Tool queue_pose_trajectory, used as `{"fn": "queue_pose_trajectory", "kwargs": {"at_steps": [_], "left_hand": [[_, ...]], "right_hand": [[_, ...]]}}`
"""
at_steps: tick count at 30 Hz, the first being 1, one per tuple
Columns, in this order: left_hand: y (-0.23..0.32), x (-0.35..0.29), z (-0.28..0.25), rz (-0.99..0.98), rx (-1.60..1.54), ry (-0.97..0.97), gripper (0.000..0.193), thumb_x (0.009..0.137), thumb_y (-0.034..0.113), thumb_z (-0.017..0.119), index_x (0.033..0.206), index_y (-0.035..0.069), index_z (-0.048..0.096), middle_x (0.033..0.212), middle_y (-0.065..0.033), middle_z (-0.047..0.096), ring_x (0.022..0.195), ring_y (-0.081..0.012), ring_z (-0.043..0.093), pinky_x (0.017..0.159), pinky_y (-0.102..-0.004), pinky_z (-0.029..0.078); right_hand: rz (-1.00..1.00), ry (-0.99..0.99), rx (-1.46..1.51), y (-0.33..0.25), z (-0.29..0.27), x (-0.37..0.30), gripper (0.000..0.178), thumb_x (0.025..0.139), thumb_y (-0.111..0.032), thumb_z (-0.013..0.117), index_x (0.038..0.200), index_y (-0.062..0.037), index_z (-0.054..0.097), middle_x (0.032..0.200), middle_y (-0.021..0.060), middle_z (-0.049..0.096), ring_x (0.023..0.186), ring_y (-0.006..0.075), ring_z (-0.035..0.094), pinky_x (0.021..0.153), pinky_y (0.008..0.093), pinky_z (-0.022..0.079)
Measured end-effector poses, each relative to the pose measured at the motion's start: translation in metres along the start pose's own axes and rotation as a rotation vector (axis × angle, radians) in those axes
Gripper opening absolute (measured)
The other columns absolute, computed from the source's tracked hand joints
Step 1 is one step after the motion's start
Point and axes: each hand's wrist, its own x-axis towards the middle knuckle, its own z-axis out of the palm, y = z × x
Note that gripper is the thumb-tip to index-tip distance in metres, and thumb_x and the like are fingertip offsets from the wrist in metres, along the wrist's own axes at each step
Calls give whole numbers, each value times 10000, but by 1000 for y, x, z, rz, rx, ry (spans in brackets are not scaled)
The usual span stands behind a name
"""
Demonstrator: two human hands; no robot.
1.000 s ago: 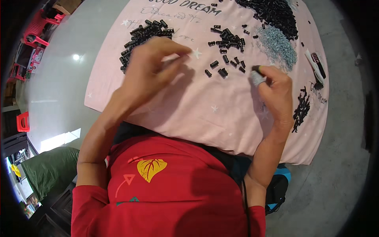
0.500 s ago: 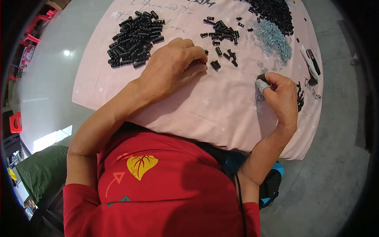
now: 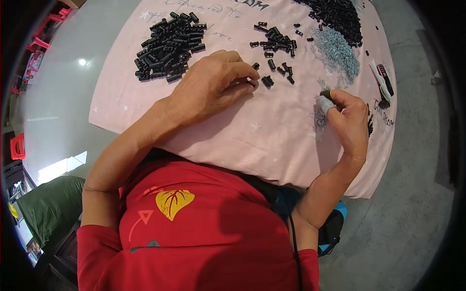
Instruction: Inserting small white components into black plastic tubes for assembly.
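My left hand (image 3: 213, 80) is over the pink cloth with thumb and fingertips pinched together. Something small and dark may sit at the tips, too hidden to name. Just beyond these fingers lie a few short black cylindrical parts (image 3: 267, 81). My right hand (image 3: 348, 119) is closed, its thumb tip wrapped in grey and its index tip in a black cover, both pressed together. Whatever they pinch is hidden. Beside that thumb is a small heap of fine silvery metal pieces (image 3: 319, 119), with a bigger silvery pile (image 3: 337, 53) farther back.
A large heap of black cylindrical parts (image 3: 170, 46) lies at the far left, a looser group (image 3: 276, 41) at the middle. Tiny black pieces (image 3: 335, 19) are piled at the back right. A dark, slim handheld tool (image 3: 385, 80) lies near the right edge of the pink cloth (image 3: 233, 140).
The view has shifted slightly, so the table's things appear a little to the right. Both hands stay nearly in place, still pinched. A black part beside my left fingertips now shows more fully.
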Motion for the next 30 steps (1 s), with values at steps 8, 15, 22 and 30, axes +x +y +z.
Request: {"fn": "queue_pose_trajectory", "kwargs": {"at_steps": [8, 15, 22, 30], "left_hand": [[3, 1, -9, -170, -60, 37, 186, 913, 128, 713, 1047, 2, 743, 908, -141, 688, 809, -264, 687, 739, -348, 545], [9, 8, 6, 29, 119, 16, 218, 885, 115, 745, 1095, 56, 743, 952, -129, 668, 878, -303, 647, 748, -387, 535], [14, 8, 11, -4, 124, 37, 252, 873, 87, 735, 1122, 53, 735, 983, -131, 659, 898, -303, 648, 763, -372, 540], [34, 19, 15, -517, -864, -136, 276, 984, 216, 706, 1145, -6, 736, 945, -22, 730, 765, -72, 623, 690, -226, 496]], "right_hand": [[-18, -222, -130, -23, 7, -21, 160, 775, -136, 715, 892, -26, 716, 752, 155, 690, 688, 329, 669, 665, 425, 510], [-135, -171, -38, -18, 17, -8, 122, 792, -59, 652, 892, -10, 700, 762, 135, 697, 639, 273, 660, 633, 366, 504], [89, -74, 710, -4, 38, 1, 193, 894, 18, 655, 1072, 22, 729, 885, -13, 704, 772, 45, 595, 668, 204, 464], [15, -76, 933, -35, 44, -9, 191, 924, 3, 717, 1115, 1, 733, 983, 26, 737, 870, 67, 650, 754, 206, 513]]}}
